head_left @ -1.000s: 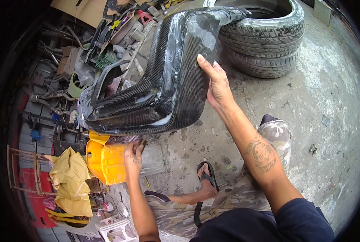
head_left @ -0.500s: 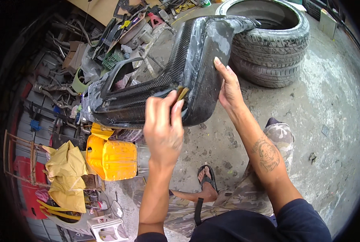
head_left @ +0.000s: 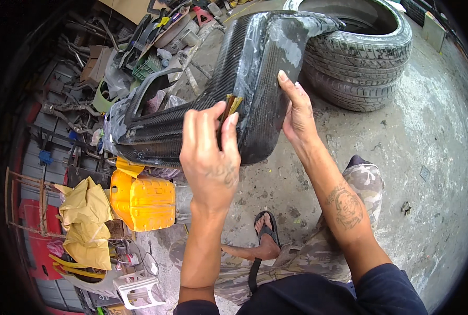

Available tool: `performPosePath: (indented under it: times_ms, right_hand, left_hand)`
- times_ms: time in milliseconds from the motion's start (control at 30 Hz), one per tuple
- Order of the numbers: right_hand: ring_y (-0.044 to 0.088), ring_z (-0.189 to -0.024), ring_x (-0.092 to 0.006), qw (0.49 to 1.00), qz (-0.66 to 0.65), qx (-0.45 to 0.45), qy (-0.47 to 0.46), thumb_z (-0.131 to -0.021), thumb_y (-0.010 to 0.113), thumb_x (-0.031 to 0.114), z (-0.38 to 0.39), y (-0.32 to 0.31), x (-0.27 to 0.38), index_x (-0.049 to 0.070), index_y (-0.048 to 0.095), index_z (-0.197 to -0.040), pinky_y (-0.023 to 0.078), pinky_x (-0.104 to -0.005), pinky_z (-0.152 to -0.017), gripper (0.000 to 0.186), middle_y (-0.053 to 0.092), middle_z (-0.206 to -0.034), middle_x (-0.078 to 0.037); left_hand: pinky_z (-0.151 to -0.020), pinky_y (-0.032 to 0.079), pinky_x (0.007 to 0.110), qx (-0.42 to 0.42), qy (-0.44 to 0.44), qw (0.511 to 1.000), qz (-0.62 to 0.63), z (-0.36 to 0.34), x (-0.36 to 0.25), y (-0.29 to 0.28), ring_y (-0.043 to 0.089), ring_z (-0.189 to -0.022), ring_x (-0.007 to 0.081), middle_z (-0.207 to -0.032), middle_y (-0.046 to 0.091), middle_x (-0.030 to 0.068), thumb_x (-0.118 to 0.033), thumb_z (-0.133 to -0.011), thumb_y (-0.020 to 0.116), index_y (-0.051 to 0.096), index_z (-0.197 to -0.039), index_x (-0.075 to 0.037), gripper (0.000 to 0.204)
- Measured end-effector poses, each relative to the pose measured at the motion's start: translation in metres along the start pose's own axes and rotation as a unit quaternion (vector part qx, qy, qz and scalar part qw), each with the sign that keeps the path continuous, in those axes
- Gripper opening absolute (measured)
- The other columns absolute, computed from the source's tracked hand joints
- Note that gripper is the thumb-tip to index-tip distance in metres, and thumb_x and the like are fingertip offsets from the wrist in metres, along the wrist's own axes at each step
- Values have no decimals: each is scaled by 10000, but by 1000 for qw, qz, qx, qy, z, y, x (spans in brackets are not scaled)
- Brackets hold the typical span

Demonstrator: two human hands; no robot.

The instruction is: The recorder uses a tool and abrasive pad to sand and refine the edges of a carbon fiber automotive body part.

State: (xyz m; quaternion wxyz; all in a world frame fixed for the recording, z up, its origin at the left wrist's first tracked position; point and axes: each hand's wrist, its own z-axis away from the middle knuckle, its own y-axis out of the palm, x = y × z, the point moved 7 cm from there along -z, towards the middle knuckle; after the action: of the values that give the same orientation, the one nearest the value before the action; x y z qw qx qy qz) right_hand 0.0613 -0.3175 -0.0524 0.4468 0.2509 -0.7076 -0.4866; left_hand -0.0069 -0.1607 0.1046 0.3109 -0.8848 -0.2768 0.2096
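Observation:
A large black carbon-fibre car body panel (head_left: 268,100), bent at an angle with grey-white dusty patches, is held up in front of me. My right hand (head_left: 299,118) grips its right edge, thumb on the near face and fingers partly hidden behind. Between the thumb and fingers of my left hand (head_left: 210,149) is pinched a folded piece of sandpaper (head_left: 234,106), brown and yellowish at its edges. It sits against the panel near the inner bend. The panel's upper right end overlaps the stacked tyres (head_left: 357,65) and seems to rest on their rim.
Left of me stand a yellow plastic part (head_left: 142,203), crumpled brown paper (head_left: 87,223) and a white stool (head_left: 138,291). Behind the panel lie piled car parts and a green crate (head_left: 147,68). My sandalled foot (head_left: 267,231) is on the stained concrete floor (head_left: 417,173).
My left hand has shifted slightly left, and more of the sandpaper shows above its fingers. The panel sits a little higher in view, with my right hand still on its edge.

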Motion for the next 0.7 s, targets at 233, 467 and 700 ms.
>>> performPosePath:
  times_ms: [233,467,700]
  right_hand:
    - [682,-1048,-166,1000,-17,-17,-14,-922,809,217,5,3,5,-4,619,-1241,516,-313,-972,433,711,-1170,-93]
    - [694,-1023,-176,999,-36,-2,-3,-924,809,213,5,1,6,-12,598,-1233,555,-328,-932,437,708,-1149,-104]
    - [663,-1067,-113,1000,-18,5,12,-952,775,245,5,0,3,69,675,-1194,487,-295,-992,315,730,-1152,-23]
  left_hand:
    - [-687,529,398,45,68,992,-96,18,-16,19,638,-787,293,-917,579,145,-46,-934,725,688,-1150,10,227]
    - [-670,507,376,29,41,996,-69,12,-12,15,603,-761,260,-910,585,129,-11,-916,741,704,-1198,-7,285]
    - [-650,528,376,31,90,990,-104,26,-12,17,600,-742,225,-881,543,103,-106,-928,755,718,-1292,-74,367]
